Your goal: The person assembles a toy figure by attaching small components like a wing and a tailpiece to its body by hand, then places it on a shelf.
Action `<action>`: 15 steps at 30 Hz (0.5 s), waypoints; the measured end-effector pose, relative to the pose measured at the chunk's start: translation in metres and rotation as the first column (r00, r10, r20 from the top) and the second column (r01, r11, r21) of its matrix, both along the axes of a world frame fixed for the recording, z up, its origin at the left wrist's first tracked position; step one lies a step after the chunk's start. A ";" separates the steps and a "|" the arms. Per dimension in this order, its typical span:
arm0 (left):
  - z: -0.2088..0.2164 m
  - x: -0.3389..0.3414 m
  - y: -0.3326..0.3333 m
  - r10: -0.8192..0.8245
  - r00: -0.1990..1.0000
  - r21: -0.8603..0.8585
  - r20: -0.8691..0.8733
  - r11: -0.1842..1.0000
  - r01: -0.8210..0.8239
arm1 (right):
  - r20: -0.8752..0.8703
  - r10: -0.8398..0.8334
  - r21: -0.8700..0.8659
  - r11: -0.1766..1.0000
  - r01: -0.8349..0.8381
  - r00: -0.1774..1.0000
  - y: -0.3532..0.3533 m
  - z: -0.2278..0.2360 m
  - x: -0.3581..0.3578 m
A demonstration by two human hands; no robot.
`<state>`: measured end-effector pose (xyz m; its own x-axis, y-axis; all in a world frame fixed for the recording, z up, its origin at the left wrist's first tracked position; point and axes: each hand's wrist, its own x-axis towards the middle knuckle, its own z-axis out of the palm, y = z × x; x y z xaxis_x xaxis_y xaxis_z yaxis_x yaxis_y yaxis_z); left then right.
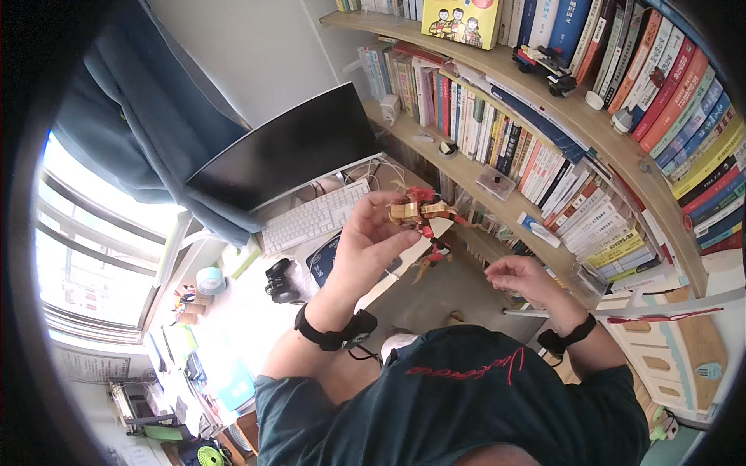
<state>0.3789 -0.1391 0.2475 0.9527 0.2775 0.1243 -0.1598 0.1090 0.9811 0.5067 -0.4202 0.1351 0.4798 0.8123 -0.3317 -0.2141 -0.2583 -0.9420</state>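
My left hand (pixel 367 242) is raised in front of the bookshelf, closed round a gold and red toy figure (pixel 420 211) with jointed, brick-like parts. Its thumb lies along the near side of the toy, and the fingers behind are partly hidden. Below the gold body hangs a smaller red, black and gold part (pixel 435 255); I cannot tell how it is joined. To the right and a little lower, my right hand (pixel 519 278) is held in the air, apart from the toy. Its fingers are loosely bent and point left, with nothing seen in them.
A monitor (pixel 287 147) and white keyboard (pixel 315 216) stand on the desk to the left, with a black game controller (pixel 281 281) nearer. Curved wooden shelves (pixel 466 182) full of books run along the right. A window (pixel 97 248) is far left.
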 end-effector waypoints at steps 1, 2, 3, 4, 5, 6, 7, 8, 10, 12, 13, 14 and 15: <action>0.003 -0.003 0.007 -0.035 0.998 -0.094 -0.046 0.995 0.030 | -0.005 0.000 0.003 1.000 0.000 1.000 -0.011 -0.005 -0.002; 0.004 -0.006 0.015 -0.074 0.993 -0.188 -0.090 0.981 0.056 | 0.088 0.031 -0.103 0.994 -0.022 0.996 -0.023 -0.011 -0.002; 0.006 -0.009 0.023 -0.083 0.992 -0.238 -0.091 0.969 0.060 | 0.178 0.077 -0.206 0.978 -0.039 0.981 -0.034 -0.017 -0.002; 0.008 -0.017 0.032 -0.103 0.990 -0.299 -0.101 0.952 0.068 | 0.122 0.058 -0.225 0.974 -0.029 0.991 -0.046 -0.022 -0.006; 0.010 -0.020 0.042 -0.143 0.982 -0.339 -0.121 0.936 0.094 | 0.070 0.026 -0.249 0.968 -0.008 0.997 -0.060 -0.028 -0.011; 0.011 -0.024 0.052 -0.185 0.972 -0.379 -0.145 0.918 0.118 | 0.122 0.044 -0.306 0.952 -0.004 0.992 -0.079 -0.036 -0.017; 0.014 -0.028 0.061 -0.220 0.964 -0.389 -0.149 0.909 0.148 | 0.172 0.064 -0.360 0.933 0.002 0.983 -0.091 -0.040 -0.024; 0.016 -0.032 0.072 -0.222 0.963 -0.386 -0.155 0.911 0.148 | 0.143 0.093 -0.427 0.904 -0.023 0.985 -0.093 -0.026 -0.034; 0.021 -0.040 0.089 -0.307 0.933 -0.399 -0.189 0.892 0.212 | 0.191 0.205 -0.523 0.849 -0.077 0.960 -0.108 -0.012 -0.052; 0.031 -0.043 0.100 -0.294 0.931 -0.416 -0.215 0.890 0.185 | 0.062 0.080 -0.491 0.870 -0.039 0.995 -0.146 -0.026 -0.071; 0.034 -0.045 0.110 -0.329 0.914 -0.399 -0.239 0.891 0.217 | -0.153 -0.124 -0.438 0.898 0.046 0.980 -0.166 -0.033 -0.082; 0.038 -0.048 0.121 -0.358 0.895 -0.381 -0.267 0.892 0.244 | -0.043 0.018 -0.543 0.839 -0.039 0.999 -0.185 -0.036 -0.091; 0.044 -0.051 0.128 -0.360 0.886 -0.347 -0.293 0.903 0.252 | 0.046 0.175 -0.645 0.757 -0.105 0.984 -0.197 -0.031 -0.099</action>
<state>0.3276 -0.0112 0.2918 0.9623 -0.0629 -0.2648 0.2682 0.3850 0.8831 0.4074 -0.6173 0.1036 0.4358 0.4896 -0.7552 -0.0447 -0.8263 -0.5614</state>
